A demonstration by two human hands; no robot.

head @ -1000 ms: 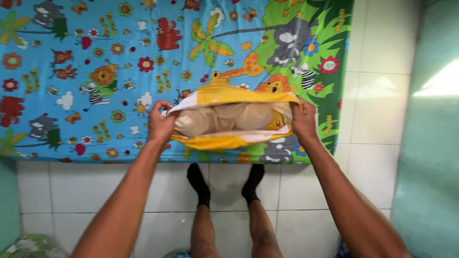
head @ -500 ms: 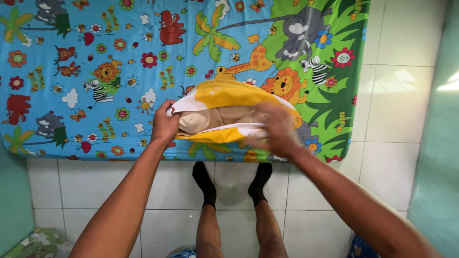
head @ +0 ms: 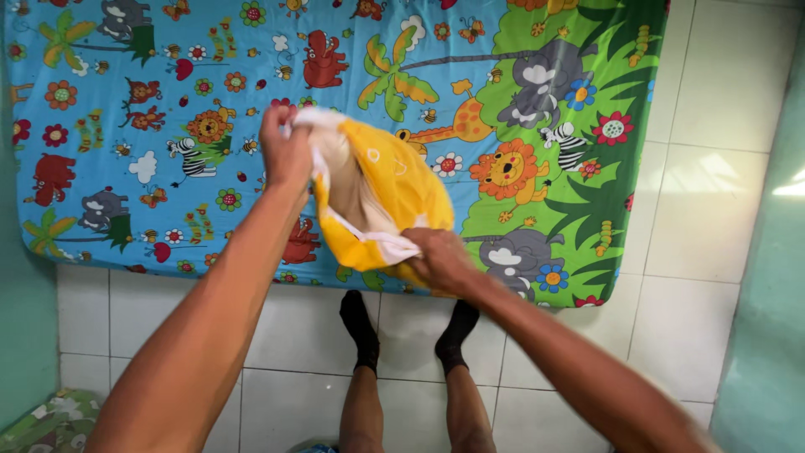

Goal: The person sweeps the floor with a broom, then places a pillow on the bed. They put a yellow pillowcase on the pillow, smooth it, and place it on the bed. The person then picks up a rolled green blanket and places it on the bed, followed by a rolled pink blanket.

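Note:
A yellow and white pillowcase point(head: 394, 189) with a beige pillow point(head: 345, 189) showing at its open end is held above a mattress. My left hand point(head: 285, 151) grips the upper corner of the open end, raised over the sheet. My right hand point(head: 438, 258) grips the lower corner near the mattress's front edge. The open end now runs steeply from upper left to lower right. The mattress carries a blue and green sheet point(head: 134, 117) printed with cartoon animals and flowers.
White floor tiles point(head: 713, 218) lie to the right of and in front of the mattress. My legs in black socks point(head: 360, 331) stand at its front edge. A green wall point(head: 776, 277) is at right. A patterned cloth bundle point(head: 46, 424) lies at bottom left.
My left hand has lifted its corner up and away. My right hand left the right corner, crossed toward the middle and took the lower edge, so the pillowcase turned from level to steeply tilted.

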